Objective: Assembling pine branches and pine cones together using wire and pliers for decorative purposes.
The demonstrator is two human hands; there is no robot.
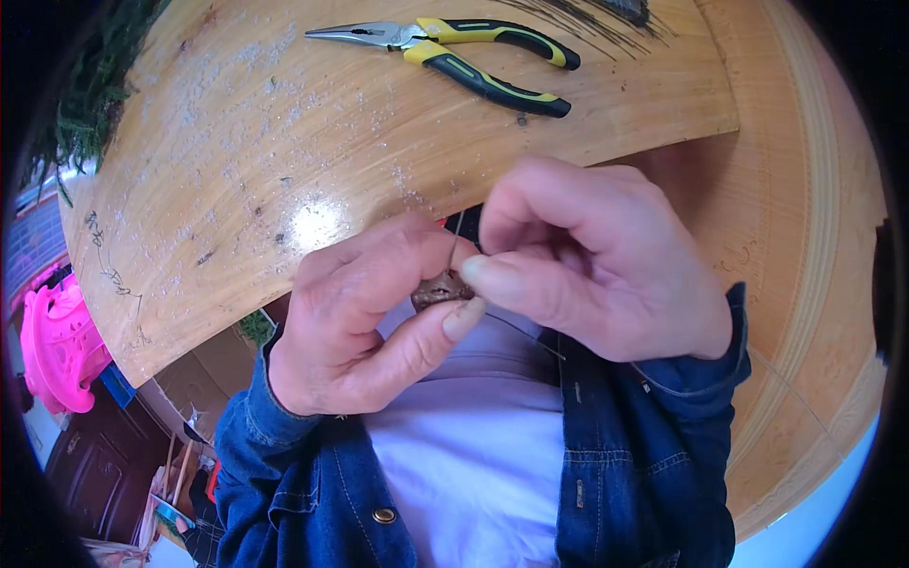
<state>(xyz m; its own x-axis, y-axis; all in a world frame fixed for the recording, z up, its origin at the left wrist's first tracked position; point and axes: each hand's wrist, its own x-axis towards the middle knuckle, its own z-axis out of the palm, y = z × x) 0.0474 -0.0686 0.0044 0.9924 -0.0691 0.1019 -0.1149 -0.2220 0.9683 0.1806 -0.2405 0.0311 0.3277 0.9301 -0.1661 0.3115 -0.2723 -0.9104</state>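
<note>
A small brown object that looks like a pine cone (440, 292) is pinched between the thumb and fingers of my left hand (365, 317), just past the table's near edge. A thin dark wire (456, 239) rises from it; another length slants down to the right over my shirt. My right hand (587, 260) is curled close beside it, thumb tip against the cone where the wire meets it. Its fingers are bent inward and their tips are partly hidden, so its grip on the wire shows only in part.
Long-nose pliers (445, 47) with yellow and black handles lie on the wooden table (227, 142), among white flecks. Several thin dark wires (592, 24) lie at the far right. Green artificial branches (90, 104) hang over the far left corner; a pink plastic item (62, 346) stands left, below the tabletop.
</note>
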